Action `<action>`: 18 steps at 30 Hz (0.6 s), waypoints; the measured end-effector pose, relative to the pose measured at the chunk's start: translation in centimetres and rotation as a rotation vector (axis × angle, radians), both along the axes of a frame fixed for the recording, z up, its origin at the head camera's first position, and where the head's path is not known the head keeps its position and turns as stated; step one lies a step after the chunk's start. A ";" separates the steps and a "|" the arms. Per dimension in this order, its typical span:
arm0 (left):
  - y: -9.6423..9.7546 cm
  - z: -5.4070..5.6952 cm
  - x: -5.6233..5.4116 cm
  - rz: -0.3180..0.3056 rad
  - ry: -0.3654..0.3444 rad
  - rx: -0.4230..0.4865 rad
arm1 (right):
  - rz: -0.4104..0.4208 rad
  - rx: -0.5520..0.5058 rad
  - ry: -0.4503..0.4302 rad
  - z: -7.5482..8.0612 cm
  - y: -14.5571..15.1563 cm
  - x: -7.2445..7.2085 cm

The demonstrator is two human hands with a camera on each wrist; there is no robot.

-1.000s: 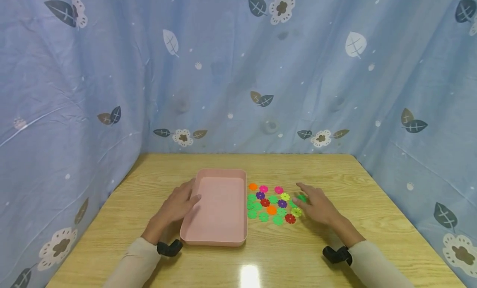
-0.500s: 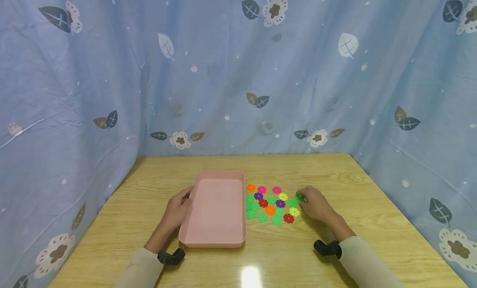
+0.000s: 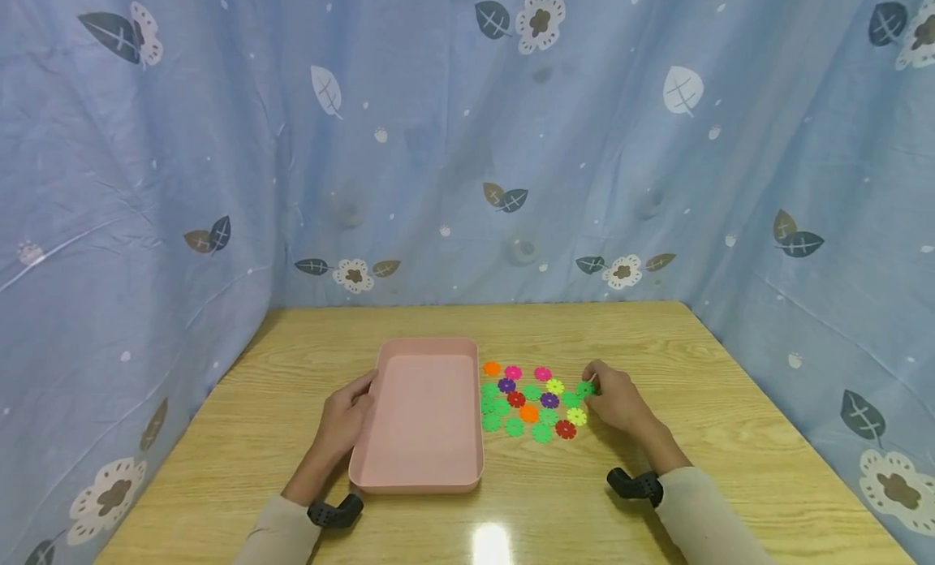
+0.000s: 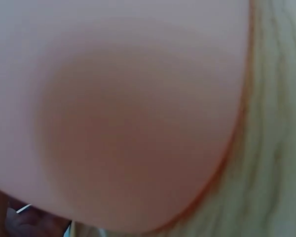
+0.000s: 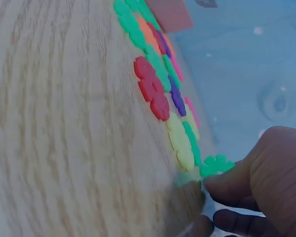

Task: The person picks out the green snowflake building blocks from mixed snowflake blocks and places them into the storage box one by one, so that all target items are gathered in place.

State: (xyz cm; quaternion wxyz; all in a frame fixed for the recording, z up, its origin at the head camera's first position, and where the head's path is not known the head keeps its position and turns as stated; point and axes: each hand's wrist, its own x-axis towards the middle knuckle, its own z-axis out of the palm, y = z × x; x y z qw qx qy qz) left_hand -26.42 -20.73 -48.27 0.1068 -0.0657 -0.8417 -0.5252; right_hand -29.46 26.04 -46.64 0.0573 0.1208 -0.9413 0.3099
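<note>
Support seems to come from the left hand (image 3: pixel 342 417), set against the outer left wall of the pink tray (image 3: pixel 425 419) on the table (image 3: pixel 558 500); whether its grip is clamped on that wall or merely rests there cannot be told. Flower-shaped discs (image 3: pixel 529 414) in several colours lie just right of the tray, spread out, probably so that single pieces can be picked. At their right end, the right hand (image 3: pixel 615 398) pinches a tilted green disc (image 5: pixel 216 166) between thumb and fingers, which suits so thin a piece.
</note>
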 end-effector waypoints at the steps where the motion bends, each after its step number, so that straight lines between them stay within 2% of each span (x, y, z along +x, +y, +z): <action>1: 0.0 0.0 0.0 0.007 0.001 0.003 | 0.004 -0.004 0.015 0.0 0.0 0.1; 8: 0.2 0.0 0.2 0.068 -0.015 0.041 | 0.031 -0.086 0.121 0.7 -1.2 0.2; 18: 0.4 -0.2 0.6 0.094 0.005 0.063 | 0.079 -0.210 0.154 2.2 -5.1 0.1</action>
